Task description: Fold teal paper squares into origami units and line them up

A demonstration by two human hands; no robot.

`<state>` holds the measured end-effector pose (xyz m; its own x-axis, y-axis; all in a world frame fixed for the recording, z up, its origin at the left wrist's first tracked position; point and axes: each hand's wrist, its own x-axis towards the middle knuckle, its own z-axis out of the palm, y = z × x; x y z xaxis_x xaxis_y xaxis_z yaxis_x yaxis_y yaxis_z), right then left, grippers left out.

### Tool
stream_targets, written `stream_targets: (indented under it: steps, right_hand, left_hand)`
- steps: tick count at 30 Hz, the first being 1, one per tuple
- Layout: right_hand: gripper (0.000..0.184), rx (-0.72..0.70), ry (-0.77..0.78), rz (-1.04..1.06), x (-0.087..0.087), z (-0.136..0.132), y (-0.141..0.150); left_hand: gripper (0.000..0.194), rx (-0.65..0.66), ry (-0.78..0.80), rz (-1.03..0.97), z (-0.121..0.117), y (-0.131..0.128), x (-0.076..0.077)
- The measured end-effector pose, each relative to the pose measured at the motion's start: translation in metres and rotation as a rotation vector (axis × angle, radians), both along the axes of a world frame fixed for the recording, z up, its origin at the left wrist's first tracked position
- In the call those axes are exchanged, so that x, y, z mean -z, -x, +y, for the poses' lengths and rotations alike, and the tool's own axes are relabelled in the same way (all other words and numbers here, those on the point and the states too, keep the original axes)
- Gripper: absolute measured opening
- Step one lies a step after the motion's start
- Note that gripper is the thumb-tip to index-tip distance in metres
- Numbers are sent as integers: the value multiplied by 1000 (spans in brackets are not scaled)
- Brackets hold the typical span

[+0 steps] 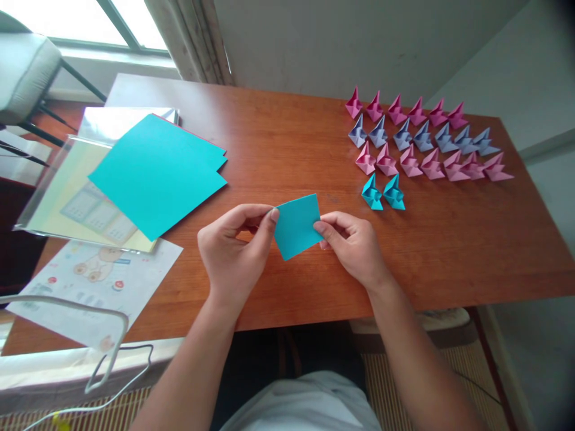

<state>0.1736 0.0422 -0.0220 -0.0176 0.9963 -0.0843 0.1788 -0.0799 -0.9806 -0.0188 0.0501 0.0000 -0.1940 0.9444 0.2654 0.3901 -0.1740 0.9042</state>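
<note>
The wooden table (278, 149) carries folded paper figures (423, 139) in four rows; a clear packet (74, 191); a printed sheet (96, 290).

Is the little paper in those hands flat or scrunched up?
Flat: the paper shows a smooth face, straight edges. Folded double? Can't tell.

A patterned curtain (191, 36) and a bright window (76, 21) stand beyond the wooden surface (449, 251). A pale chair (27, 78) is off its far left corner. At its left end, a clear packet (47, 188) partly overlaps a printed sheet (148, 275). A white cable (90, 409) hangs off its near left corner.
</note>
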Motion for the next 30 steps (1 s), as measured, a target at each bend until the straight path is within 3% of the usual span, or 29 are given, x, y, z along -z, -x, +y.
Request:
stream_targets:
  steps: [6,11,15,21,25,30]
  right_hand:
    - [29,-14,-68,-74,-4,-4,-3]
    - [50,63,-165,-115,-3,-5,-5]
    - [38,102,-222,-98,-1,-3,-4]
    - [29,208,-288,-251,-5,-4,-3]
    - [27,179,-297,-294,-6,-6,-3]
    - [28,118,-268,-288,-5,-4,-2]
  left_hand:
    - [12,22,99,-185,3,2,3]
    - [14,47,160,-292,3,0,4]
    - [16,160,199,-281,0,-5,4]
    - [17,349,301,-295,-2,-10,4]
    - [20,433,359,-274,-2,-9,7]
    - [21,437,276,-118,-2,-7,11]
